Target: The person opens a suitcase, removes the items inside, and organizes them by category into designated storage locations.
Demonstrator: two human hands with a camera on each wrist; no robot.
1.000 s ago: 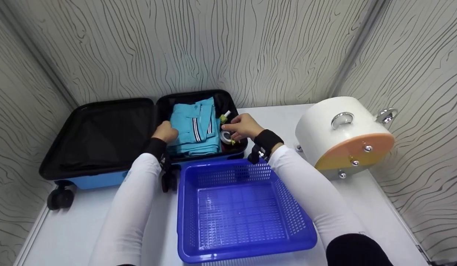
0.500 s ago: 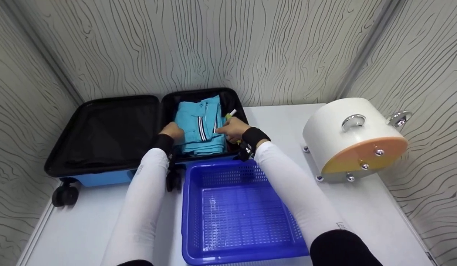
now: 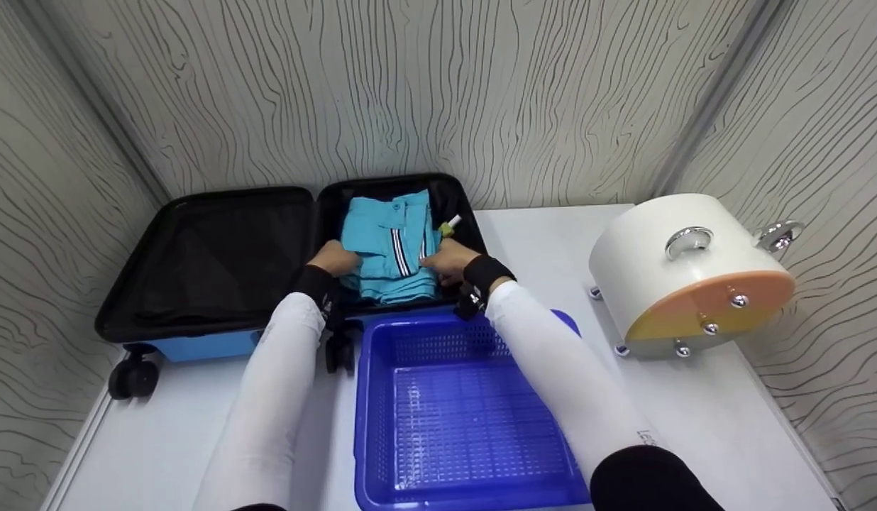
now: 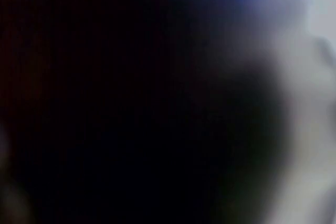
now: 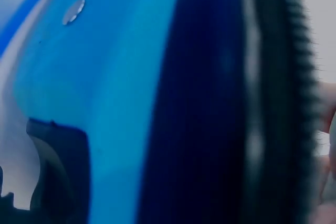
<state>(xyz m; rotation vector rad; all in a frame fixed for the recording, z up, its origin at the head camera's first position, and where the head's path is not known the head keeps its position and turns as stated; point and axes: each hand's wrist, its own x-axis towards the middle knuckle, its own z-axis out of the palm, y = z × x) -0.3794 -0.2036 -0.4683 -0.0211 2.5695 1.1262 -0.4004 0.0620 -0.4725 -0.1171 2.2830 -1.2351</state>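
Both hands, L (image 3: 337, 257) & R (image 3: 447, 260), press soft folded teal shirt (image 3: 392, 248); grip unclear.

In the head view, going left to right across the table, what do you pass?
Suitcase wheel → open black suitcase lid → left hand → folded teal shirt → right hand → white drum-shaped box with an orange face.
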